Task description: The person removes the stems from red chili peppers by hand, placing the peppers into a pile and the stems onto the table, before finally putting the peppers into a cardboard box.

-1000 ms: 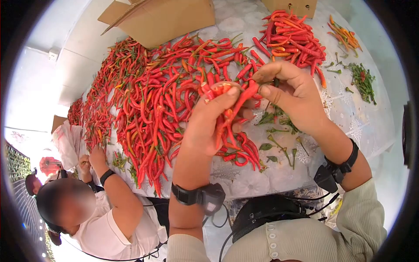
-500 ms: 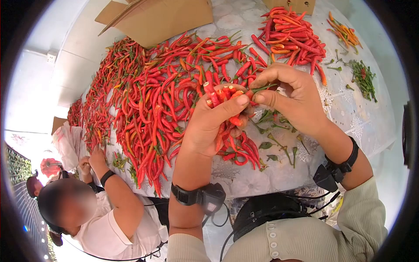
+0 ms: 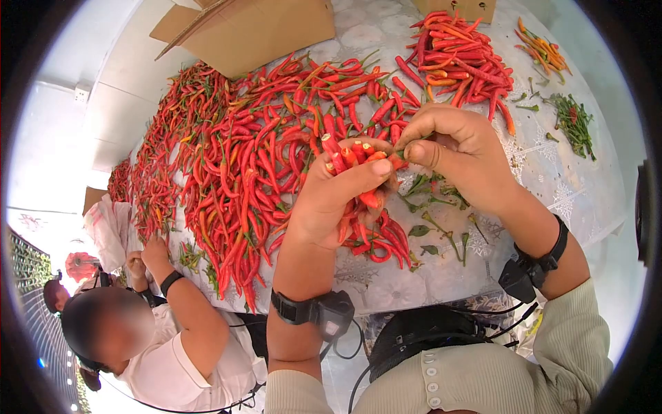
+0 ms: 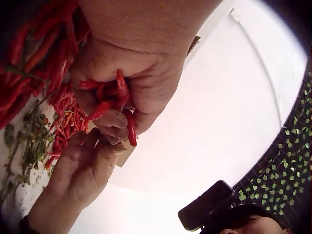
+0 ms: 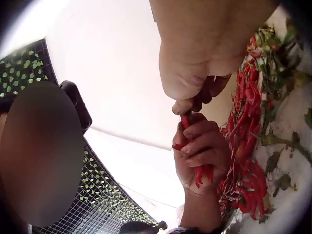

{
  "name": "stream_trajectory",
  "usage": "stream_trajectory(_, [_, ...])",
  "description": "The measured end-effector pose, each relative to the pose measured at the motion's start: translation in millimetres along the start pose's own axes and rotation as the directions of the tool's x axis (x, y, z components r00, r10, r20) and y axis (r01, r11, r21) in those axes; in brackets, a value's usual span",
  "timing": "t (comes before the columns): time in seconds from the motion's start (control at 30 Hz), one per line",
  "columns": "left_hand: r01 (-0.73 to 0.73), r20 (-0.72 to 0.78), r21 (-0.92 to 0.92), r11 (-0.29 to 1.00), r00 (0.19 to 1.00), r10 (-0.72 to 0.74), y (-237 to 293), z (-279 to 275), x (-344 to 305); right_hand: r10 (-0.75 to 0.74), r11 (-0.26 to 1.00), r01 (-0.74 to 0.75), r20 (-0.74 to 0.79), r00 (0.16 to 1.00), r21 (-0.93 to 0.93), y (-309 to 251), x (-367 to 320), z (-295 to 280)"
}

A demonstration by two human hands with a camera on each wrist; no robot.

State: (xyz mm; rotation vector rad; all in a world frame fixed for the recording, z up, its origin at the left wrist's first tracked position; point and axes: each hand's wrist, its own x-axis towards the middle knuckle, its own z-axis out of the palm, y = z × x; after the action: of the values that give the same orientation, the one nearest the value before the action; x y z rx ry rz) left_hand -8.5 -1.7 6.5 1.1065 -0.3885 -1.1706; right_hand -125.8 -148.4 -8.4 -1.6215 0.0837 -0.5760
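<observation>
My left hand point(image 3: 321, 200) grips a bunch of red chili peppers point(image 3: 371, 199), their pale cut ends showing above the thumb in the head view. In the left wrist view, red tips point(image 4: 122, 87) of the bunch poke out from the curled fingers. Close against it, my right hand point(image 3: 472, 159) pinches the green stem end of one chili pepper point(image 3: 398, 161) between thumb and forefinger. The right wrist view shows this chili pepper point(image 5: 185, 120) standing up from the left fist, right at the right fingertips.
A wide heap of red chili peppers point(image 3: 238, 186) covers the table's left side. Farther back lie a stemless pile point(image 3: 462, 58), some orange peppers point(image 3: 541, 48) and green stems point(image 3: 576, 127). A cardboard box point(image 3: 265, 34) stands behind. Another person point(image 3: 179, 338) works at the left.
The left hand has kept its bunch, while the chili pepper at the right fingers has gone from lying across the left thumb to sitting among the bunch. The right fingers now pinch its stem end.
</observation>
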Motion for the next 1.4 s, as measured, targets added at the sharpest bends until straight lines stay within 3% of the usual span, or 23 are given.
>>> stream_trajectory(0.13, [0.021, 0.022, -0.014, 1.0, 1.0, -0.021, 3, 2, -1, 0.11, 0.983, -0.117, 0.061, 0.992, 0.139, 0, 0, -2])
stream_trajectory(0.23, [0.003, 0.061, 0.004, 1.0, 0.998, -0.003, 1, 0, -1, 0.163, 0.975, -0.175, 0.094, 0.982, 0.137, 2, 1, -6])
stream_trajectory(0.53, [0.001, 0.06, -0.055, 0.999, 0.998, 0.003, 0, -3, 0, 0.153, 0.963, -0.163, 0.064, 0.986, 0.213, 2, 1, -1])
stream_trajectory(0.63, [-0.032, -0.013, -0.017, 0.999, 0.999, 0.031, -1, 2, 1, 0.124, 0.977, -0.118, -0.025, 0.992, 0.177, 3, -1, 3])
stream_trajectory(0.73, [-0.021, 0.02, -0.06, 0.998, 1.0, 0.022, -1, 1, 3, 0.043, 0.985, -0.063, -0.119, 0.992, -0.163, -5, -3, 6])
stream_trajectory(0.83, [-0.041, -0.013, -0.026, 0.999, 0.999, 0.041, -2, 5, 2, -0.027, 0.984, -0.006, -0.183, 0.983, -0.178, -4, -4, 9])
stream_trajectory(0.93, [-0.009, 0.044, -0.07, 0.998, 0.999, 0.012, 2, -1, 0, 0.077, 0.994, -0.098, -0.358, 0.931, -0.041, -4, 0, 6])
stream_trajectory(1.03, [-0.064, 0.054, -0.187, 0.98, 0.996, 0.076, 8, -10, -1, 0.083, 0.995, -0.048, -0.449, 0.89, 0.089, 4, 7, -16])
stream_trajectory(1.13, [-0.204, -0.013, -0.27, 0.941, 0.978, 0.208, 5, -10, 1, -0.002, 0.986, -0.049, -0.306, 0.952, -0.157, 9, 6, -21])
stream_trajectory(1.23, [-0.191, -0.019, -0.337, 0.922, 0.98, 0.196, 3, -13, 3, -0.159, 0.781, 0.061, -0.103, 0.982, -0.621, 9, 1, -9])
stream_trajectory(1.4, [-0.158, -0.074, -0.416, 0.896, 0.987, 0.14, 4, -15, 5, -0.218, 0.666, 0.227, 0.105, 0.97, -0.71, 17, -2, -2])
